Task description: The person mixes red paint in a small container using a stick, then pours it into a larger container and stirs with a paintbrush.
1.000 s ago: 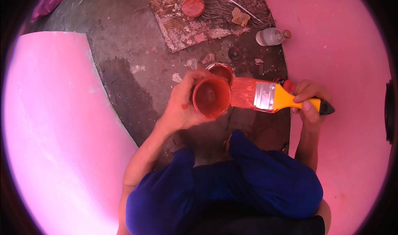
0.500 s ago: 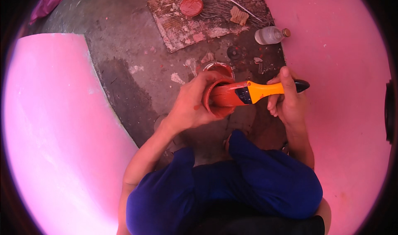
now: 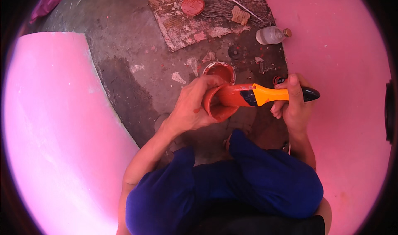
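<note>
My left hand [image 3: 193, 104] is wrapped round a small cup [image 3: 211, 109] coated in red paint, its mouth tilted toward the right. In my right hand [image 3: 295, 104] is a wide paintbrush [image 3: 269, 95] with a yellow handle and black end, gripped by the handle. The red-covered bristle end reaches into the cup's mouth, and its tip is hidden inside. Just beyond the cup stands an open paint can [image 3: 221, 71] with red paint inside, partly covered by my left hand and the cup.
Pink panels lie left [image 3: 62, 123] and right [image 3: 344, 110]. A clear bottle [image 3: 271, 35] rests by the right panel's edge. A stained board [image 3: 182, 29] at the back holds a round red lid [image 3: 192, 5], thin wires and a crumpled scrap [image 3: 240, 16]. Paint flecks mark the dark floor.
My right hand has moved right and slightly down, drawing the paintbrush a little way out of the cup. More of the paint can shows. The cup has shifted slightly.
</note>
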{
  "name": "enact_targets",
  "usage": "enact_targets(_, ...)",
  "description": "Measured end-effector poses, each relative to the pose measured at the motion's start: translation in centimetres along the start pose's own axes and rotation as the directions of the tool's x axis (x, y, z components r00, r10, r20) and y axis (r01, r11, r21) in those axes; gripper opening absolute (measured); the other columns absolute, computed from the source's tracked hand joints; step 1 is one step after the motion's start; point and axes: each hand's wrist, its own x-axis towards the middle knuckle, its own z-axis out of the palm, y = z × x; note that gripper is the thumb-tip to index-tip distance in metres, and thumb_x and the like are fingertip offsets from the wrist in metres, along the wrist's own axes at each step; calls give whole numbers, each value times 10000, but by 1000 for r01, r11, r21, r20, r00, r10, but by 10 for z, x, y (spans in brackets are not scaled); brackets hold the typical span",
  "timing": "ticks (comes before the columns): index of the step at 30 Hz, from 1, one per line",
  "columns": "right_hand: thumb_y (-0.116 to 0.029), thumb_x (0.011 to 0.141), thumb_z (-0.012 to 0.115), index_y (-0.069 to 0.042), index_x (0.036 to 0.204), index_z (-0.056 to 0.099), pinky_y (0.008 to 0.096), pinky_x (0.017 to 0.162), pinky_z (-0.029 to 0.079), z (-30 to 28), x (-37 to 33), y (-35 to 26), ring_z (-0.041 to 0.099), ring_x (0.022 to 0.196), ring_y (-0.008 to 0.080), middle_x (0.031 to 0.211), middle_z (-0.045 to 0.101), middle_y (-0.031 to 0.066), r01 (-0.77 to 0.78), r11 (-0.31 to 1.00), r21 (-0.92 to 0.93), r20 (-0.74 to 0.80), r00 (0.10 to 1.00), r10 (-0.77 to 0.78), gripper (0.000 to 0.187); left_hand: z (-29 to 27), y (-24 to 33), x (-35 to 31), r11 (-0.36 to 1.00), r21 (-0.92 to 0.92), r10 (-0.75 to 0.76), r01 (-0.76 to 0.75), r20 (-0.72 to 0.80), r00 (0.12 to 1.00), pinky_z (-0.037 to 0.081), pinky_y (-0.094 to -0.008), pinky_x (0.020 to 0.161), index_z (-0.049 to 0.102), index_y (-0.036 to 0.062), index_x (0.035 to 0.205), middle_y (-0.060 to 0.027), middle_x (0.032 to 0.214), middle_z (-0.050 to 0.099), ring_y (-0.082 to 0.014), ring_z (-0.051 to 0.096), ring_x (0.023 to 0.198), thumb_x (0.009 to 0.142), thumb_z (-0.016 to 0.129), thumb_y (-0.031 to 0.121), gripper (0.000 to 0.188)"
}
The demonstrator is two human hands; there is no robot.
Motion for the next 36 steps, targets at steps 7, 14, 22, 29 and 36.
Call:
enact_targets(7,-403,1069,655,28,863,661,251,362,418,-12,2,-1,592,410,142,545,606,93,-27,1000,2,-79,996,27,477,-4,-4,-4,999,-19,-39,40,40,998,601,-418,800,601,68,1200,-136,1053,748,-370,759,922,703,982,220,645)
enact_targets(14,-423,1051,681,4,866,666,237,368,424,-9,6,-7,589,415,112,576,615,57,-59,998,21,89,994,57,466,-13,4,8,986,-68,-131,150,224,966,591,-433,872,564,67,1271,-153,1126,751,-400,746,1037,697,972,225,722)
enact_targets(22,-428,996,767,-9,759,661,209,378,419,12,20,-17,600,433,81,595,616,33,-97,993,-66,235,966,110,493,-20,4,13,952,-112,-204,285,461,864,559,-453,951,554,62,1293,-171,1196,726,-404,716,1136,643,964,214,784)
enact_targets(29,-422,983,785,2,759,678,215,373,414,8,19,-12,589,421,83,597,619,32,-121,992,-30,207,970,124,491,-21,7,9,948,-108,-207,299,501,840,551,-461,967,558,60,1322,-172,1220,711,-408,701,1161,655,960,228,797)
enact_targets(36,-419,1009,743,9,785,677,219,357,397,3,17,-16,578,403,95,581,617,49,-55,997,-48,166,984,62,488,-21,8,10,957,-89,-201,277,487,850,553,-404,961,595,74,1280,-126,1204,726,-289,735,1118,680,969,247,729)
